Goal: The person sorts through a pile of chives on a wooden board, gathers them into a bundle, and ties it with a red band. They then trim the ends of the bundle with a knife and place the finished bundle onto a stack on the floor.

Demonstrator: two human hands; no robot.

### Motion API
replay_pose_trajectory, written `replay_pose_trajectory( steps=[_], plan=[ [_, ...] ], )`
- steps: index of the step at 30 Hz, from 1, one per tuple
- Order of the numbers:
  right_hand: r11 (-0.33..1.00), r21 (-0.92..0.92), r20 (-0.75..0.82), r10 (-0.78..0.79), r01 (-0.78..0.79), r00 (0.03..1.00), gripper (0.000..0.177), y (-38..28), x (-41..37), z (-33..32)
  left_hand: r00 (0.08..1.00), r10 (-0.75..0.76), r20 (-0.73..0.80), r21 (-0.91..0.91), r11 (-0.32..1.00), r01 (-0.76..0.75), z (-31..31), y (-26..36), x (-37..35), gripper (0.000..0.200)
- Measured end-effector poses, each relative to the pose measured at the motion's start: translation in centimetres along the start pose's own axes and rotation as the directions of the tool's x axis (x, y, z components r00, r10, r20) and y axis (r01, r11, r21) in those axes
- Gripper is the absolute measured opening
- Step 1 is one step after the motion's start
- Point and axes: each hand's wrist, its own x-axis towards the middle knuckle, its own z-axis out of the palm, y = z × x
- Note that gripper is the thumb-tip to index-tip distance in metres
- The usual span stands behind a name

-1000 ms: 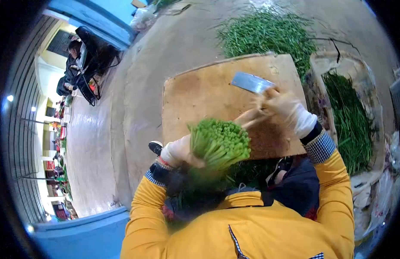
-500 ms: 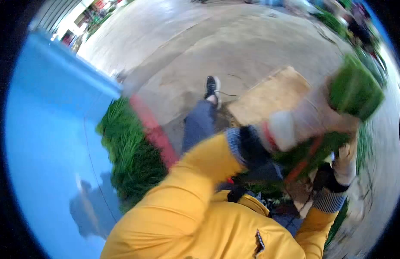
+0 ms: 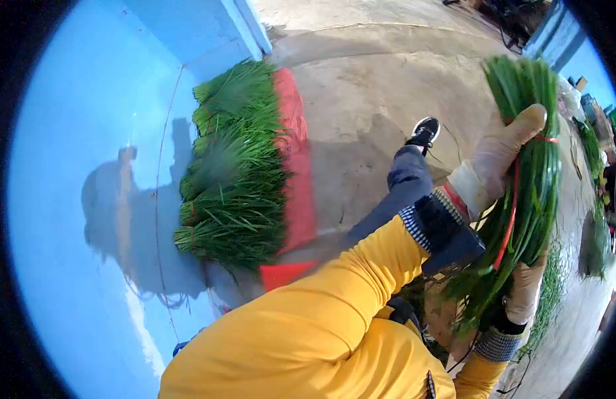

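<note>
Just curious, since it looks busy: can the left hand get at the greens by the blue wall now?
Probably not: the left hand is gripping a tied bunch, well away on the person's right. The row of greens lies uncovered, though, so a freed hand might reach it.

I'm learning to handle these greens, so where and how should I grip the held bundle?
Probably around the bundle at its red tie, near the upper end, coming from the left hand's side: the tie gathers the greens there, while the lower end splays loosely.
</note>
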Motion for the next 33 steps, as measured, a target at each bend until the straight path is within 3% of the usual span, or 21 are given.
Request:
replay_pose_trajectory(
  steps=[2,4,6,7,8,9,11,13,15,16,18,20,22,24,25,26,29,30,31,32,33],
  plan=[
    [0.959,0.278,-0.01,-0.061,0.062,0.998,0.088,-5.2,0.0,3.9,0.999,0.012,0.042,0.057,0.998,-0.015,-0.2,2.5,-2.0,0.047],
    [0.971,0.228,-0.089,-0.06,0.079,0.994,0.089,-7.5,1.7,4.1,0.996,0.058,0.068,0.15,0.986,-0.067,0.6,2.7,-4.2,0.055],
    [0.95,-0.18,-0.16,-0.283,0.254,0.946,0.085,-8.8,3.1,5.8,0.99,0.092,0.107,0.259,0.959,-0.117,0.4,4.3,-6.2,0.062],
    [0.948,-0.183,-0.15,-0.289,0.261,0.945,0.085,-9.8,3.7,6.7,0.952,0.161,0.262,0.196,0.957,-0.216,0.7,4.6,-6.5,0.059],
    [0.892,-0.297,-0.035,-0.368,0.342,0.929,0.083,-11.3,3.8,8.5,0.885,0.225,0.409,0.107,0.951,-0.291,1.0,4.9,-6.7,0.057],
    [0.814,-0.394,0.09,-0.429,0.428,0.899,0.082,-12.6,4.0,10.6,0.881,0.239,0.408,0.104,0.947,-0.305,0.4,5.8,-7.1,0.057],
    [0.749,-0.305,0.262,-0.528,0.588,0.808,0.082,-14.6,4.1,15.5,0.942,0.317,0.107,0.323,0.885,-0.335,-1.7,8.5,-8.5,0.046],
    [0.531,-0.365,0.434,-0.629,0.764,0.645,0.085,-15.6,4.2,19.3,0.91,0.412,-0.049,0.197,0.897,-0.396,-2.2,11.9,-10.7,0.036],
    [0.617,-0.295,0.566,-0.503,0.73,0.654,0.09,-14.7,3.8,23.0,0.783,0.607,-0.134,0.55,0.703,-0.451,-5.9,16.2,-13.0,0.038],
    [0.582,-0.279,0.621,-0.498,0.764,0.605,0.092,-12.7,3.6,24.2,0.694,0.717,-0.064,0.649,0.558,-0.517,-6.8,18.5,-14.4,0.04],
    [0.664,-0.191,0.667,-0.453,0.723,0.592,0.089,-10.9,1.6,26.8,0.544,0.839,-0.005,0.719,0.381,-0.581,-9.7,22.6,-17.1,0.035],
    [0.683,-0.285,0.733,-0.296,0.672,0.612,0.086,-10.0,-0.3,28.0,0.461,0.887,-0.028,0.766,0.315,-0.561,-10.4,25.3,-20.9,0.033],
    [0.66,-0.288,0.746,-0.3,0.694,0.595,0.085,-9.8,-1.3,27.8,0.364,0.904,-0.223,0.746,0.399,-0.533,-10.3,27.9,-24.4,0.034],
    [0.754,-0.38,0.728,-0.113,0.536,0.676,0.082,-10.1,-1.6,26.8,0.277,0.876,-0.394,0.662,0.48,-0.576,-13.7,31.3,-27.4,0.036],
    [0.748,-0.387,0.728,-0.11,0.539,0.677,0.082,-10.1,-1.4,26.0,0.257,0.897,-0.36,0.678,0.441,-0.589,-15.5,32.6,-28.9,0.037],
    [0.789,-0.322,0.697,-0.177,0.523,0.695,0.082,-10.1,-0.8,25.0,0.117,0.964,-0.238,0.854,0.266,-0.448,-17.4,33.7,-30.3,0.038],
    [0.795,-0.249,0.582,-0.334,0.553,0.741,0.077,-9.1,1.0,21.5,-0.023,0.927,-0.374,0.825,0.321,-0.466,-16.4,36.1,-30.9,0.047],
    [0.854,-0.331,0.548,-0.173,0.402,0.818,0.075,-10.6,1.0,20.5,-0.104,0.96,-0.261,0.962,0.249,-0.113,-17.4,38.0,-31.7,0.048],
    [0.821,-0.375,0.519,-0.199,0.43,0.831,0.077,-11.1,1.5,19.5,-0.128,0.984,-0.123,0.954,0.153,0.259,-18.5,39.9,-32.5,0.049],
    [0.799,-0.388,0.476,-0.254,0.46,0.842,0.078,-11.0,1.6,18.5,-0.11,0.922,-0.372,0.923,0.356,-0.144,-17.0,41.9,-31.6,0.053],
    [0.774,-0.405,0.433,-0.306,0.487,0.848,0.078,-11.0,1.5,17.7,-0.083,0.882,-0.464,0.875,0.441,-0.202,-16.8,44.0,-31.9,0.055]
  ],
)
